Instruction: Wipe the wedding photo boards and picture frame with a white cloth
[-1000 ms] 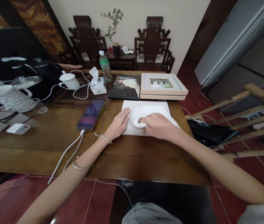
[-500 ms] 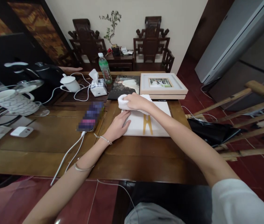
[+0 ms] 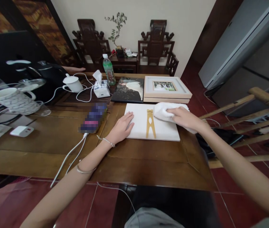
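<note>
A white flat board with a gold stand strip lies face down on the wooden table. My left hand rests flat on the board's left edge, fingers stretched out. My right hand is closed on a white cloth, which it presses onto the board's far right corner.
Beyond the board lie a dark picture and a light-framed photo. A tissue box, green bottle, white cup, kettle and cables stand to the left. A blurred phone lies near my left hand. A bamboo chair is at the right.
My right hand carried the cloth from the board's near middle to its far left corner, then across to the far right corner. The gold strip became uncovered. My left hand stayed put.
</note>
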A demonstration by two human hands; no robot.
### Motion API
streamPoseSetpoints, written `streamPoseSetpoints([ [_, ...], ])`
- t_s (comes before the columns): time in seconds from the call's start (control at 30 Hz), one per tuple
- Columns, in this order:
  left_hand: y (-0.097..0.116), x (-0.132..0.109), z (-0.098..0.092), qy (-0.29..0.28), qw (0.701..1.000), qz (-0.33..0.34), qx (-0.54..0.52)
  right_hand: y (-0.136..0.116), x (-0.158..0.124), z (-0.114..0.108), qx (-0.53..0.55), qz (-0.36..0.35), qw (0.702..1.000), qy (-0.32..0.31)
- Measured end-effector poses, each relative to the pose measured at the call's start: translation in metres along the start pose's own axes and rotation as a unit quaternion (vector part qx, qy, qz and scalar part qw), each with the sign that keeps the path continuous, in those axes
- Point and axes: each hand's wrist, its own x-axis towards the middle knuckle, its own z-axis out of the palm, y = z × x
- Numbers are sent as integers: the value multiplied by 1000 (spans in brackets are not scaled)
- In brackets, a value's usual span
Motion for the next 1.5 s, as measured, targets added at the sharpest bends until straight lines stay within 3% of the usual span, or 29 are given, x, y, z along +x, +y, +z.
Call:
streamPoseSetpoints([
  [0.2,0,0,-1,-1,1000,-1,-8,-38,-75,4,0,-39,996,-82],
  [0.33,-1,0,-1,-4,1000,-3,-11,-41,-86,9,4,-43,995,-90],
  [0.53,-2,-1,0,-5,1000,-3,2,-17,-52,31,4,-109,994,-13],
  [0.8,-2,-1,-1,-2,1000,0,-13,10,19,24,-47,-71,996,-34],
  [0.93,-2,0,-2,-4,1000,-1,-15,9,25,22,-55,-67,996,-25],
  [1.07,-1,0,-1,-6,1000,-4,-12,-3,-3,28,-57,-68,995,-38],
  [1.33,-2,-1,-2,-10,1000,2,8,-38,-93,38,-5,-122,990,-73],
  [1.5,-2,1,-4,9,1000,1,9,-39,-100,42,-3,-134,989,-65],
])
